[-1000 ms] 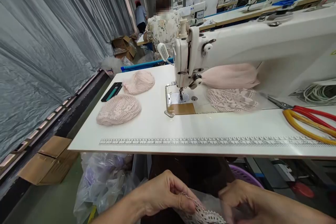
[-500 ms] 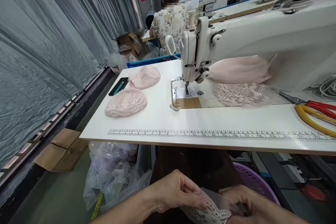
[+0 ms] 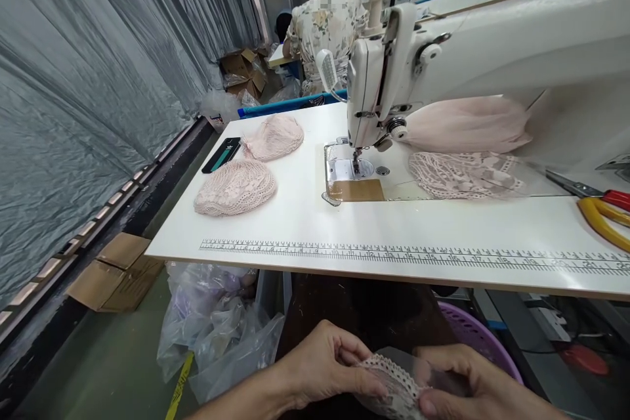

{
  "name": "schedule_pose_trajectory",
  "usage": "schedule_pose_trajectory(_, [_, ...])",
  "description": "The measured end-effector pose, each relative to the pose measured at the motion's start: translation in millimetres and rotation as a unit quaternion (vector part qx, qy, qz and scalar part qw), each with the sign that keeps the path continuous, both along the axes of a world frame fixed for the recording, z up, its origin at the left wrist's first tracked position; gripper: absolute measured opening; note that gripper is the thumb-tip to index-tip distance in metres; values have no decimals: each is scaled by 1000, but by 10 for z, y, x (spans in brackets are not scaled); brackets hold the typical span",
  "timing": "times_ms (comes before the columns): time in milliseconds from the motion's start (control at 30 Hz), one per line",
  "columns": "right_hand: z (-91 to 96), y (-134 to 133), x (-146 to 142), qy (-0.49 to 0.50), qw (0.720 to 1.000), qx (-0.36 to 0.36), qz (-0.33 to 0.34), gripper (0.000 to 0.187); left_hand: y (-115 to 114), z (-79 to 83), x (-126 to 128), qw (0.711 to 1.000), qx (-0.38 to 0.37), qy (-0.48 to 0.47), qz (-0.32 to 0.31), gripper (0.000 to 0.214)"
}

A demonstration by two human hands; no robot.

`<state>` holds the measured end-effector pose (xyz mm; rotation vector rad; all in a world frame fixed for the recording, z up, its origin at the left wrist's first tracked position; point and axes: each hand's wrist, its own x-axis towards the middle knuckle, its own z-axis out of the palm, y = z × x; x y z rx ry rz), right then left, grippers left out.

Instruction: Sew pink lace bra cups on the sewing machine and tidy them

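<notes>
Below the table's front edge, my left hand (image 3: 319, 367) and my right hand (image 3: 472, 387) both pinch a small piece of pale lace (image 3: 388, 380) over my lap. Fingers of both hands are closed on it. On the white sewing table (image 3: 443, 236) stands a white sewing machine (image 3: 394, 79). Two pink lace caps (image 3: 235, 188) lie left of the needle, the farther lace cap (image 3: 273, 136) beside a phone. Under the machine's arm lie more lace (image 3: 462, 174) and a bundle of pink fabric (image 3: 462, 125).
A dark phone (image 3: 221, 154) lies at the table's left. Red and yellow scissors (image 3: 600, 207) lie at the right. A printed ruler (image 3: 394, 254) runs along the front edge. Plastic bags (image 3: 216, 335), cardboard boxes (image 3: 113, 272) and a purple basket (image 3: 472, 341) sit below. A person (image 3: 325, 20) works behind.
The view has shifted a little down and to the right. My hands have drawn closer together on the lace, and more of its scalloped edge shows between them.
</notes>
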<state>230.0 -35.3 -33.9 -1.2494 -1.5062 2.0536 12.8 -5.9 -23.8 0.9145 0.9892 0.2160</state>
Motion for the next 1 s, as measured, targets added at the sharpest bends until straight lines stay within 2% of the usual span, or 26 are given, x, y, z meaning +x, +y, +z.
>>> schedule_pose_trajectory(100, [21, 25, -34, -15, 1000, 17, 6, 39, 1, -18, 23, 999, 40, 27, -14, 38])
schedule_pose_trajectory(233, [16, 60, -79, -49, 997, 52, -34, 42, 40, 21, 29, 994, 97, 29, -34, 35])
schedule_pose_trajectory(367, [-49, 69, -48, -73, 992, 59, -80, 44, 70, 31, 35, 993, 95, 52, -41, 33])
schedule_pose_trajectory(567, [-87, 65, -31, -79, 990, 38, -108, 44, 88, 44, 125, 990, 75, 114, -21, 29])
schedule_pose_trajectory(767, [-81, 87, -6, -16, 995, -6, -100, 39, 98, 23, 191, 983, 108, 151, -4, 35])
schedule_pose_trajectory(867, [-64, 101, 29, -4, 997, 7, -74, 34, 108, 39, 217, 975, 143, 164, -35, 33])
schedule_pose_trajectory(1000, [2, 120, 10, -51, 994, 68, -69, 29, 142, 109, 255, 963, 207, 137, -102, 28])
